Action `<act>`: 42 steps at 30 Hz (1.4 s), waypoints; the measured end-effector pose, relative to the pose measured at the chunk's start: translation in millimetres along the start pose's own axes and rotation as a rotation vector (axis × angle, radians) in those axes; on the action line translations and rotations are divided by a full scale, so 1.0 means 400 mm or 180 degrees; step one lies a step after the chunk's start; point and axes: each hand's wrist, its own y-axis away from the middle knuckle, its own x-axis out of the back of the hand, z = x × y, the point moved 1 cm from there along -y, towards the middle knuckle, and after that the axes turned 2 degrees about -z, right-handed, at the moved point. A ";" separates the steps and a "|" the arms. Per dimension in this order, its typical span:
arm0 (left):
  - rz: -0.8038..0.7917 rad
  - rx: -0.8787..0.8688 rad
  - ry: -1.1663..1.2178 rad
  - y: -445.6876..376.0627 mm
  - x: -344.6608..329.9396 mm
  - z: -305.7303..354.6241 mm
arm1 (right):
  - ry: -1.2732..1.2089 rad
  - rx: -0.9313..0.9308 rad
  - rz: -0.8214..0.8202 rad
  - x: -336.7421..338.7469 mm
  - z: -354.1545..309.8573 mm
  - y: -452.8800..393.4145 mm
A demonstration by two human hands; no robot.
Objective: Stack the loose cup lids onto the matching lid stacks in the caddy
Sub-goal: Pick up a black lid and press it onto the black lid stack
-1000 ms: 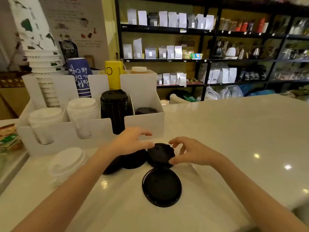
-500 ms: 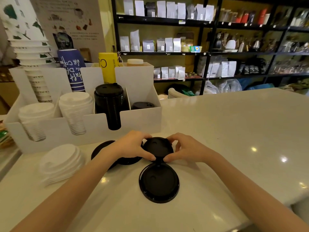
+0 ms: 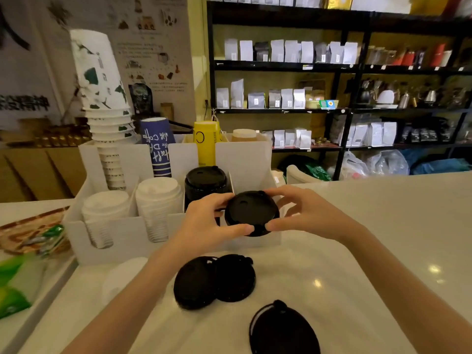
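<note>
1. We hold one black lid (image 3: pixel 251 213) up in the air with both hands, in front of the white caddy (image 3: pixel 122 236).
2. Our left hand (image 3: pixel 207 221) and right hand (image 3: pixel 304 215) pinch its rim, fingers (image 3: pixel 240 229) curled on each side.
3. A black lid stack (image 3: pixel 205 183) stands in the caddy just behind.
4. Three more black lids (image 3: pixel 214 281) lie on the counter (image 3: pixel 383 238) below.
</note>
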 end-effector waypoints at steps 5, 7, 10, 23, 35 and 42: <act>0.0674 0.0033 -0.0190 -0.030 0.095 -0.015 | -0.0472 0.0432 0.0053 -0.014 -0.049 -0.121; 0.0798 -0.0010 -0.0263 -0.050 0.125 -0.021 | -0.0465 0.0558 0.0122 -0.021 -0.059 -0.173; 0.0839 0.0036 -0.0361 -0.087 0.160 -0.039 | -0.0454 0.0690 0.0129 -0.034 -0.068 -0.238; 0.0517 0.0242 -0.0723 -0.156 0.163 -0.115 | -0.0530 0.0534 -0.0139 -0.085 -0.001 -0.325; 0.0116 0.0308 -0.0721 -0.170 0.171 -0.120 | -0.0423 0.0566 0.0044 -0.096 -0.004 -0.320; -0.0040 0.0341 -0.0686 -0.178 0.172 -0.118 | -0.0374 0.0575 0.0361 -0.117 0.007 -0.304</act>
